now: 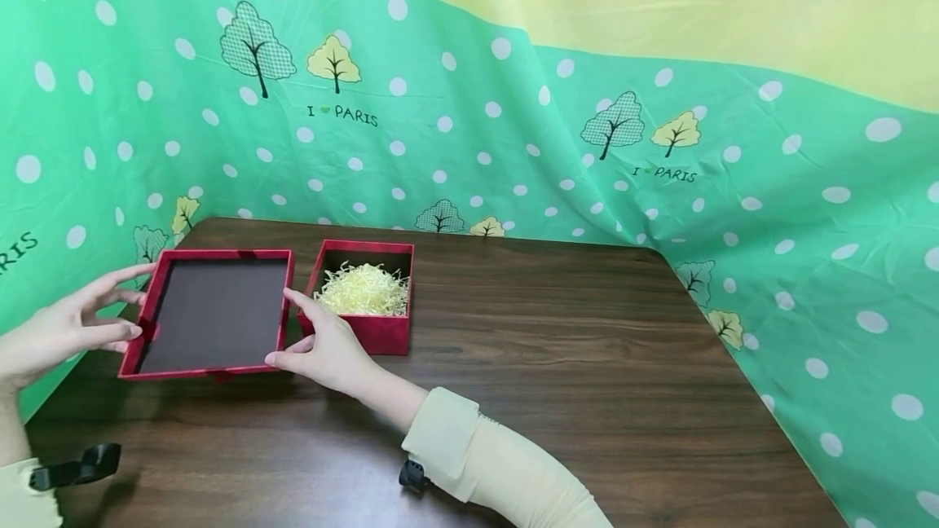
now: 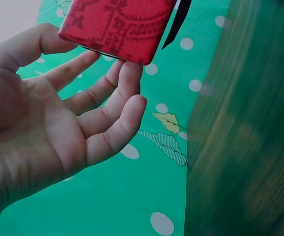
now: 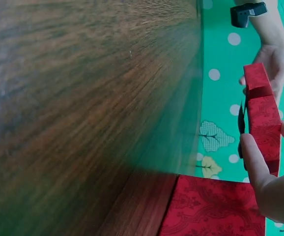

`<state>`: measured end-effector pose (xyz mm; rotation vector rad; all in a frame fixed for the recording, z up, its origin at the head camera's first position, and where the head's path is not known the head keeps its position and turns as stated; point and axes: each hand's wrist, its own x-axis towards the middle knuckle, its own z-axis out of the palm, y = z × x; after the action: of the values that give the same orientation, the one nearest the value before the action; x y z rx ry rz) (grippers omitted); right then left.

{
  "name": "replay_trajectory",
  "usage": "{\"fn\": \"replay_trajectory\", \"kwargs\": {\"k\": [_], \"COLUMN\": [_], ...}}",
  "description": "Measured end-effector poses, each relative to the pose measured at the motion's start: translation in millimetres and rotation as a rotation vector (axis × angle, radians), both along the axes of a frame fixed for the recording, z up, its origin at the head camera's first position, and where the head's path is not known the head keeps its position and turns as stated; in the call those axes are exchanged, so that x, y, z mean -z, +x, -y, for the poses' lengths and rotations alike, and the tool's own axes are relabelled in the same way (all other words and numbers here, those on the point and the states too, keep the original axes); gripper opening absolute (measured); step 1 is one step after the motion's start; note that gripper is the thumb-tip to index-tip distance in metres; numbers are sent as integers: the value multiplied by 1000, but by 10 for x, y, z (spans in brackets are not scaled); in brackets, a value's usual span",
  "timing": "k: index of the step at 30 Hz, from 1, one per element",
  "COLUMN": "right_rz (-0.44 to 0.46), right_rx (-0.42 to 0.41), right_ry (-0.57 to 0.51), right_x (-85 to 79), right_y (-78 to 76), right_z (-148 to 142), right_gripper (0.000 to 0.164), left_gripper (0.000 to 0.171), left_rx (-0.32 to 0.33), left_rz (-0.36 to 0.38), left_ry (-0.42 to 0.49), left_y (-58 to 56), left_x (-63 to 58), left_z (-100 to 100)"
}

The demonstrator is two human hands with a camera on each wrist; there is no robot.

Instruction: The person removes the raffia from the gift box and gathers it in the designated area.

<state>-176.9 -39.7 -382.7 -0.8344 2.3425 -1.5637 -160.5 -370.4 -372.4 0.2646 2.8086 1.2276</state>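
Observation:
A square red box lid (image 1: 213,316) is held between both hands, its dark inside turned up towards the head camera. My left hand (image 1: 69,331) grips the left edge with thumb and fingertips. Opposite it, my right hand (image 1: 330,351) pinches the right edge. In the left wrist view the lid's side (image 2: 117,29) shows a dark pattern on red, and a black ribbon (image 2: 177,22) hangs beside it. Just right of the lid stands the red box (image 1: 374,337), uncovered, with pale yellow shredded paper (image 1: 363,290) heaped inside.
The dark wood table (image 1: 557,365) carries the box near its back left. A green and yellow printed cloth (image 1: 455,161) hangs behind and at both sides of the table. Black straps (image 1: 77,467) show at both sleeves.

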Motion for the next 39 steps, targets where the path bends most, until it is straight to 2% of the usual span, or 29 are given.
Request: {"fn": "replay_trajectory", "kwargs": {"k": [9, 16, 20, 26, 31, 35, 39], "right_rz": [-75, -162, -150, -94, -13, 115, 334], "right_rx": [-27, -41, -61, -61, -51, -10, 30], "right_ry": [102, 286, 355, 356, 317, 226, 21], "right_x": [-12, -43, -50, 25, 106, 149, 194], "right_y": [34, 33, 54, 78, 88, 111, 145], "right_z": [40, 108, 151, 180, 188, 197, 224], "right_gripper": [82, 83, 85, 86, 85, 82, 80], "left_gripper": [84, 86, 88, 88, 86, 85, 84], "left_rx": [-15, -35, -38, -21, 19, 28, 44], "left_rz": [9, 36, 74, 102, 97, 111, 135], "left_ry": [3, -15, -34, -34, -17, 13, 32], "left_y": [22, 32, 40, 49, 27, 0, -30], "left_x": [26, 57, 35, 53, 156, 267, 352], "left_z": [36, 81, 77, 67, 97, 149, 208]}}
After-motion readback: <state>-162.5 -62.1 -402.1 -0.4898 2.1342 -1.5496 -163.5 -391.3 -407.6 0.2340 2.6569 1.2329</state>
